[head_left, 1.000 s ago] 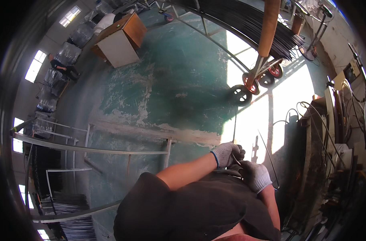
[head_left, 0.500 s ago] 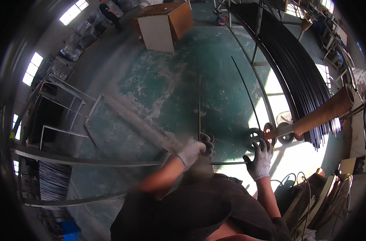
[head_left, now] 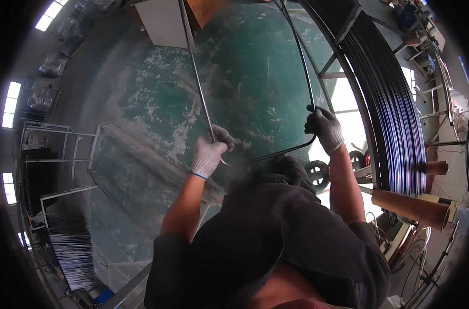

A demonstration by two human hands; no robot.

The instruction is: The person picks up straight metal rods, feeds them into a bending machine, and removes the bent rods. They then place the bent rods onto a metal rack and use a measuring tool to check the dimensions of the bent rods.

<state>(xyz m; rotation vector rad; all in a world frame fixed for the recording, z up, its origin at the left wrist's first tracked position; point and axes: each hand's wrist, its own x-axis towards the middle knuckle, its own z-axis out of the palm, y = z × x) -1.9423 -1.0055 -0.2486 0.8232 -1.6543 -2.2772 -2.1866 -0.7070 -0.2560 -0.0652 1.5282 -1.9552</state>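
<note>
In front of my body, both hands wear pale knitted gloves with dark grey fingers. My left hand (head_left: 210,150) is closed round a thin, straight metal rod (head_left: 197,77), which runs up and away past the top edge. Just below that hand the rod shows a small curved end. My right hand (head_left: 324,127) grips a dark thin rod (head_left: 302,57). Under the hand this rod bends sharply, and its lower arm (head_left: 283,151) runs left toward my waist. Blur at my waist hides whether the two rods are joined.
At right, a long rack carries a bundle of dark rods (head_left: 386,103); a brown cardboard tube (head_left: 410,207) lies by its near end. Metal frames (head_left: 64,160) and stacked thin rods (head_left: 72,252) stand at left. A white-sided brown cabinet (head_left: 161,23) stands ahead on worn green floor.
My hands have moved forward and farther apart. My right hand, earlier spread near the cardboard tube, now grips the bent rod. The rods have swung up, and the view has shifted.
</note>
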